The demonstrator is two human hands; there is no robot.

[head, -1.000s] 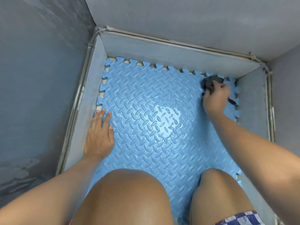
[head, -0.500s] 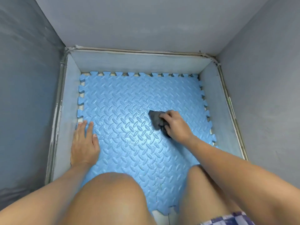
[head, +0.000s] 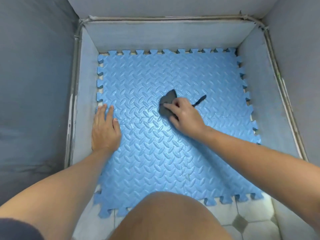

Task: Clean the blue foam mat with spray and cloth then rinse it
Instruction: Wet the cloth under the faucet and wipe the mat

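Item one, grey-walled enclosure (head: pixel 166 35): it surrounds your work on three sides, with pale floor tile (head: pixel 249 210) showing at the near right. Item two, blue foam mat (head: pixel 155 161): interlocking tiles laid flat on the floor inside the walls, surface glossy near the centre, which suggests spray is already on; I judge the wiping stage is under way and the near half looks not yet covered. Item three, your left hand (head: pixel 104 129): fingers spread flat, gripping nothing, pressing the mat's left edge. Item four, your right hand (head: pixel 184 115): closed down on the dark grey cloth (head: pixel 167 102) at mid-mat, a thin strip trailing to the right. Not in view: spray bottle, rinse water; rinsing remains to be done
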